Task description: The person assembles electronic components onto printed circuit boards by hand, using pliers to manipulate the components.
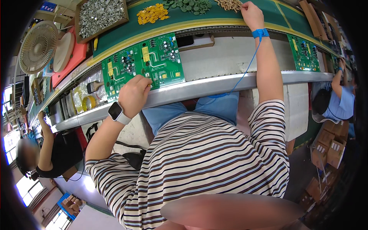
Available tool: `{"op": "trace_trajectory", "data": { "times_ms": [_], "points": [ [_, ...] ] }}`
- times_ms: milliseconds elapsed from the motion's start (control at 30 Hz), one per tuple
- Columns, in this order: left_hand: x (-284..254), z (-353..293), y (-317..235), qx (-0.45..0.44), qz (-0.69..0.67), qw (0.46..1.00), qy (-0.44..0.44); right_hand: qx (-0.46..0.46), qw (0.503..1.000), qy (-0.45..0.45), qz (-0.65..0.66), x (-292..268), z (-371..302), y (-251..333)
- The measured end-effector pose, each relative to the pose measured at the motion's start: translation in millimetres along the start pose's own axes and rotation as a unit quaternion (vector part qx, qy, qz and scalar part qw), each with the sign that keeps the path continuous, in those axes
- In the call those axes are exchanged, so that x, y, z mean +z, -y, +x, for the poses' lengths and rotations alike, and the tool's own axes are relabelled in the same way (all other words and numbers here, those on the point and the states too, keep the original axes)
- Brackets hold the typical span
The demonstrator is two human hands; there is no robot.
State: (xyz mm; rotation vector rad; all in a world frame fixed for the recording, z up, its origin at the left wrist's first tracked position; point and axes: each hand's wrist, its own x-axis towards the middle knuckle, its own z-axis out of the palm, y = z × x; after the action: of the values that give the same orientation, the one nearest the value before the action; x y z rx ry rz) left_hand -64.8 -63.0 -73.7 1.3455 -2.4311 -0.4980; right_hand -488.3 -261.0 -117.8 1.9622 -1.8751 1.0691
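Note:
My left hand (135, 94) is closed, its fingertips pinched together over the lower edge of a green circuit board (165, 57) fitted with small parts. Whatever it may hold is hidden. Stretched to the far side of the bench, my right hand (253, 16) has its fingers closed at the edge of a pile of small tan cylindrical parts (229, 4). I cannot make out what is between those fingers. A blue wrist strap (260, 33) circles my right wrist, and its cord hangs down to the metal rail.
Beyond the rail (214, 79) lie yellow disc parts (152, 14) and dark green disc parts (188, 5). A box of metal parts (101, 17) and a fan (37, 46) stand left. Another board (303, 53) sits right. Co-workers are at both sides.

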Motion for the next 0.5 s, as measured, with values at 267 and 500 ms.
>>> {"op": "trace_trajectory", "data": {
  "times_ms": [267, 500],
  "points": [
    [7, 0, -1, 0.006, 0.010, 1.000, 0.002, -0.010, 0.989, 0.072, -0.126, 11, 4, -28],
    [10, 3, -2, 0.018, 0.000, 1.000, -0.008, -0.011, 1.000, 0.010, 0.013, -23, -1, 36]
  ]
}}
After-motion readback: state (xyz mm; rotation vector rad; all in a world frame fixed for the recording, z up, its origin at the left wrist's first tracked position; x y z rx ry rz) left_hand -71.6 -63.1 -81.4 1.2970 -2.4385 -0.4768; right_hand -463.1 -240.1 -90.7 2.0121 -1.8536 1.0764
